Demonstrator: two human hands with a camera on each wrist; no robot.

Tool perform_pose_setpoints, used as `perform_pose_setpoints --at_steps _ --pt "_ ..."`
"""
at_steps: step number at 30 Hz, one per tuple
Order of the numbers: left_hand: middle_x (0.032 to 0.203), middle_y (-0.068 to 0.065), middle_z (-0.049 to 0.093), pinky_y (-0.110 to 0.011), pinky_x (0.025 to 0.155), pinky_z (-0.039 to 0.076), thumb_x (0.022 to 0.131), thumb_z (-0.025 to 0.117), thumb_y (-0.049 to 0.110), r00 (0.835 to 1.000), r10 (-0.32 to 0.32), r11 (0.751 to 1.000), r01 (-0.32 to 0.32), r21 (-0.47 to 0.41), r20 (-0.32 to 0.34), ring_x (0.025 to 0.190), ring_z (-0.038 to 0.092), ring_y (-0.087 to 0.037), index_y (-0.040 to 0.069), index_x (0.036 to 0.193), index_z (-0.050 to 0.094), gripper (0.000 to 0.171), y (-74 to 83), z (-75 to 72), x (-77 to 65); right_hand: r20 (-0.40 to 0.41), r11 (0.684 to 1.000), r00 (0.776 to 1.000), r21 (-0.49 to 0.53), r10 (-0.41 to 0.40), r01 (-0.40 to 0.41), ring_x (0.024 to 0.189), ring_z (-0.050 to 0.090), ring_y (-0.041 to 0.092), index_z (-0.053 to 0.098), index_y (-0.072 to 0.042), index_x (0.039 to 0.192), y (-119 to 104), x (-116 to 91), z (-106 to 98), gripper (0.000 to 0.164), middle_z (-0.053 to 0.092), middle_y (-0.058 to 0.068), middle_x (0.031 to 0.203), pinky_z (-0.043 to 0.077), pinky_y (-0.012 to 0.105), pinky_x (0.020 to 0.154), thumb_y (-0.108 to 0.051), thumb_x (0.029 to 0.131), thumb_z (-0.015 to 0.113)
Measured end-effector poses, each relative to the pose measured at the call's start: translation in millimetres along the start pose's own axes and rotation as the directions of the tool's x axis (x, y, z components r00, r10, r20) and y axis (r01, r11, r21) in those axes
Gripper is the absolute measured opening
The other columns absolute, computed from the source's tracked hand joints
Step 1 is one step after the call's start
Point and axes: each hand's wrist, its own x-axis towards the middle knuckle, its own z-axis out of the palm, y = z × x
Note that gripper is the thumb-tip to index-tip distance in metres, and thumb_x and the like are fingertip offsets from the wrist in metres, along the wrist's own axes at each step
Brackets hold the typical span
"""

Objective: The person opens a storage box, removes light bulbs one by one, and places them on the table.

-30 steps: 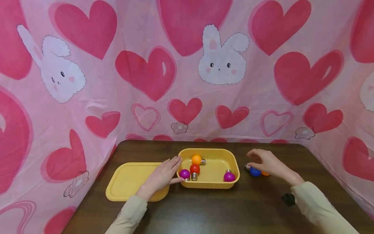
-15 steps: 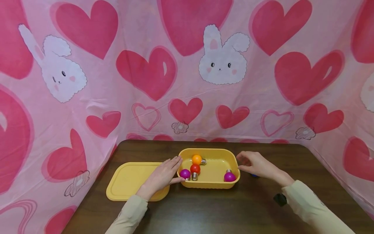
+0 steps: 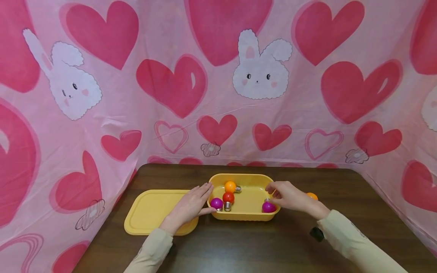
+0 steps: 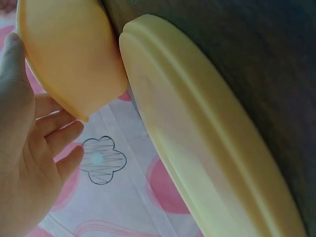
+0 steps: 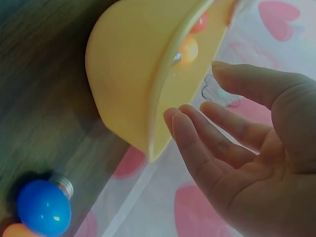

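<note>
A yellow plastic box (image 3: 244, 216) holds several small light bulbs: a purple bulb (image 3: 216, 204), a red bulb (image 3: 228, 197) and an orange bulb (image 3: 230, 186) at its left, another purple bulb (image 3: 268, 207) at its right. My left hand (image 3: 190, 204) rests with fairly straight fingers at the box's left end. Over the right rim reaches my right hand (image 3: 290, 196), near the right purple bulb; in the right wrist view its thumb and fingers stand apart with nothing between them. On the table behind it lies a blue bulb (image 5: 44, 210), hidden by this hand in the head view.
A yellow lid (image 3: 153, 212) lies flat left of the box, partly under my left forearm. Another orange bulb (image 3: 312, 196) lies on the dark wooden table (image 3: 239, 246) to the right. Pink cloth (image 3: 218, 94) with hearts and rabbits hangs around the table.
My right hand has moved left, from above the blue and orange bulbs on the table to over the box's right rim. The left hand has stayed at the box's left end.
</note>
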Motion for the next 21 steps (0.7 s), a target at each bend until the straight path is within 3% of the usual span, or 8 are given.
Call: perform_pose_setpoints --at_steps 5,16,21 --pt "0.154 -0.014 0.046 -0.044 0.116 0.041 0.091 0.058 0.06 1.0 -0.001 1.0 0.001 -0.007 0.002 0.142 0.046 -0.028 0.003 0.147 0.045 0.082 0.1 0.0 -0.4 0.031 1.0 0.999 -0.003 -0.017 0.017 0.079 0.065 0.016 0.065 -0.002 0.104 -4.7 3.3 6.8 0.025 0.071 0.013 0.094 0.062 0.029 0.073 -0.015 0.086 0.076" --pt "0.155 -0.013 0.046 -0.044 0.116 0.041 0.091 0.057 0.06 1.0 -0.01 1.0 0.011 -0.016 0.009 0.143 0.045 -0.027 0.004 0.148 0.045 0.081 -0.2 1.5 0.2 0.117 0.996 0.989 0.015 0.088 -0.09 0.075 0.058 0.005 0.066 -0.005 0.107 -5.9 5.1 13.7 0.026 0.07 0.003 0.092 0.062 0.031 0.08 -0.018 0.087 0.076" --pt "0.154 -0.014 0.046 -0.044 0.116 0.042 0.091 0.057 0.06 1.0 -0.009 1.0 0.01 -0.025 0.008 0.143 0.046 -0.028 0.004 0.147 0.045 0.081 -0.4 1.6 0.8 0.143 0.996 0.985 -0.022 0.092 -0.09 0.074 0.056 0.005 0.067 -0.006 0.107 -8.7 8.0 16.8 0.027 0.068 0.0 0.09 0.062 0.03 0.08 -0.02 0.086 0.077"
